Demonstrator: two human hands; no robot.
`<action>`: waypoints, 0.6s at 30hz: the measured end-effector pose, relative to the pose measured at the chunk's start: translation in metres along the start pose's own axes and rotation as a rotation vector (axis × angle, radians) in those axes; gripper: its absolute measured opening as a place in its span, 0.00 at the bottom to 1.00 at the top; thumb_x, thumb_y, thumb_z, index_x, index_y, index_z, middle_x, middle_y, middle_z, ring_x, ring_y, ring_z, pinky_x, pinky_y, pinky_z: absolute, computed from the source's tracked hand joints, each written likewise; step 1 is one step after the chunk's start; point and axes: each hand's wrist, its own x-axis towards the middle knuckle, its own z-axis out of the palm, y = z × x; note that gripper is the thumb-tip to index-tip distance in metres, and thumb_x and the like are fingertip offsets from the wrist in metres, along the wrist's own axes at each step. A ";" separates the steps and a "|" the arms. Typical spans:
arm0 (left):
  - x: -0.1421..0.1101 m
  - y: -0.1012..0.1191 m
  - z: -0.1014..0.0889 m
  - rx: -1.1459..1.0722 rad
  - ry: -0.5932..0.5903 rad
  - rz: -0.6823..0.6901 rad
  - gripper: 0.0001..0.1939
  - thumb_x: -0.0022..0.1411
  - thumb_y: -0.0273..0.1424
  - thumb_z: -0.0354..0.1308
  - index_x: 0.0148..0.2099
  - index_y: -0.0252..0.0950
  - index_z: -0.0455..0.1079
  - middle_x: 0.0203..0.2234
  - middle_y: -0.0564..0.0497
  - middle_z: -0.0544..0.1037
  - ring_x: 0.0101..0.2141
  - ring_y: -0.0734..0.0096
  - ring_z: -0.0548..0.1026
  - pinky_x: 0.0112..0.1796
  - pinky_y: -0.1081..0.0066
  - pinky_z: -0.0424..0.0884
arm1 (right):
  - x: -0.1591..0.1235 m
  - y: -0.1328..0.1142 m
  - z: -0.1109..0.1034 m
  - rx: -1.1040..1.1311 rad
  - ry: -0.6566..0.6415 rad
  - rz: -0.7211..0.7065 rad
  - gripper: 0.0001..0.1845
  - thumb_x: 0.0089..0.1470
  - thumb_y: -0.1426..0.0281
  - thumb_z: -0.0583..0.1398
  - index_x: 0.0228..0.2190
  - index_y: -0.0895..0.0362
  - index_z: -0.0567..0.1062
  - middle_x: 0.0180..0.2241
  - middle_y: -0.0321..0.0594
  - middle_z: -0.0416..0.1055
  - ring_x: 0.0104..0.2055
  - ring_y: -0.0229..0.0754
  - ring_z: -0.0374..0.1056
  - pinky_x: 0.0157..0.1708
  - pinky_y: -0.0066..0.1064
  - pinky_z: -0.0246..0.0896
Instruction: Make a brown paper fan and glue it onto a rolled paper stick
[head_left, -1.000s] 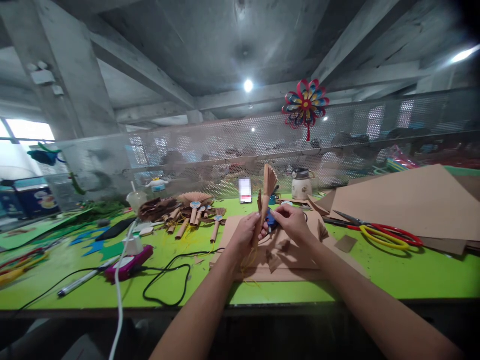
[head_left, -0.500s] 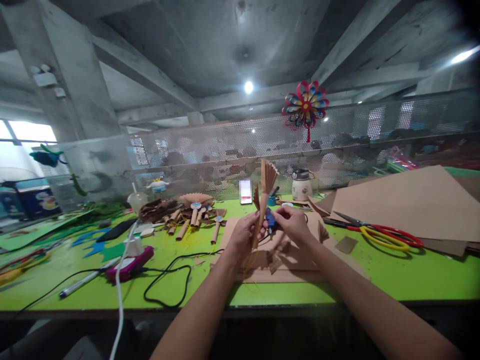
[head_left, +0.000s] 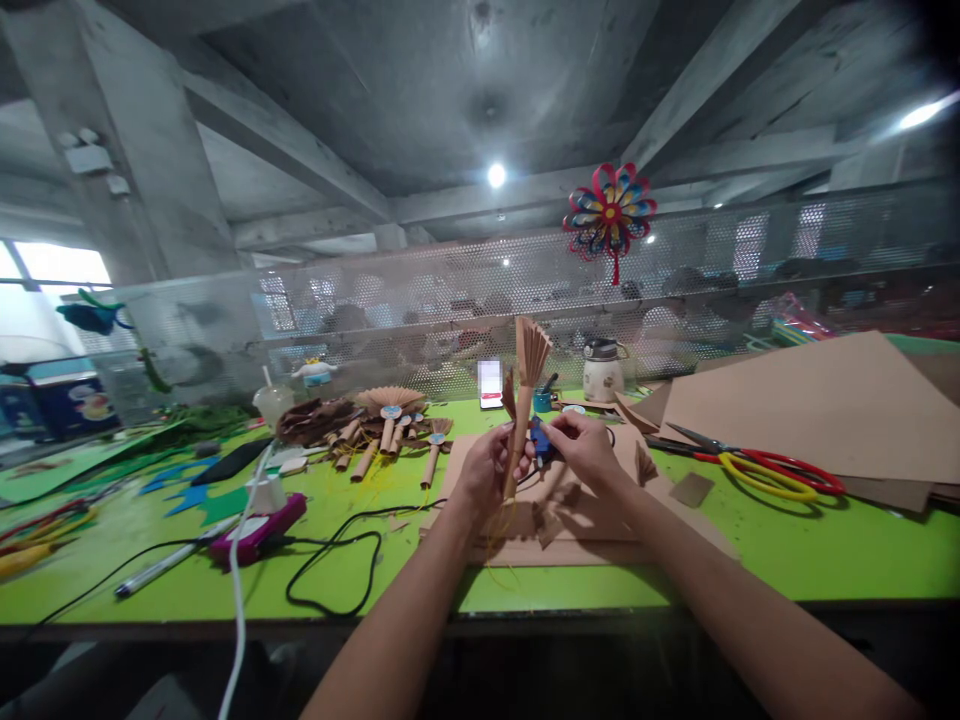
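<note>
My left hand (head_left: 486, 468) is closed round the stem of a brown pleated paper fan (head_left: 529, 360), which stands upright over a stack of brown card sheets (head_left: 556, 536). Yellow string (head_left: 501, 522) dangles from the fan's stem. My right hand (head_left: 587, 447) is closed on a small blue object (head_left: 541, 441) pressed against the stem, right beside the left hand. Both forearms reach in from the bottom of the view.
On the green table (head_left: 825, 550) lie finished paper fans (head_left: 390, 415), a black cable (head_left: 337, 565), a magenta device (head_left: 256, 532), a pen (head_left: 161, 570), red-and-yellow scissors (head_left: 757, 470) and large brown sheets (head_left: 817, 400). A phone (head_left: 490, 383) and a jar (head_left: 602, 368) stand before a mesh screen.
The fan has tipped slightly left to nearly upright. Both hands stay together at its stem.
</note>
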 end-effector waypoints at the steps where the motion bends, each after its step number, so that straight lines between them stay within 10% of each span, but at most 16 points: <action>1: 0.000 0.000 0.000 0.000 -0.001 0.002 0.16 0.57 0.36 0.53 0.41 0.28 0.70 0.20 0.50 0.73 0.17 0.80 0.66 0.16 0.82 0.61 | 0.000 0.000 0.000 0.002 -0.002 -0.001 0.15 0.48 0.58 0.61 0.21 0.57 0.70 0.20 0.37 0.67 0.24 0.39 0.62 0.25 0.30 0.58; 18: 0.002 -0.005 0.000 0.299 0.031 0.101 0.17 0.57 0.42 0.53 0.37 0.31 0.68 0.21 0.51 0.73 0.18 0.78 0.66 0.19 0.78 0.58 | 0.000 -0.010 -0.004 0.052 0.047 -0.029 0.14 0.49 0.60 0.61 0.22 0.58 0.71 0.21 0.36 0.66 0.24 0.38 0.61 0.26 0.29 0.58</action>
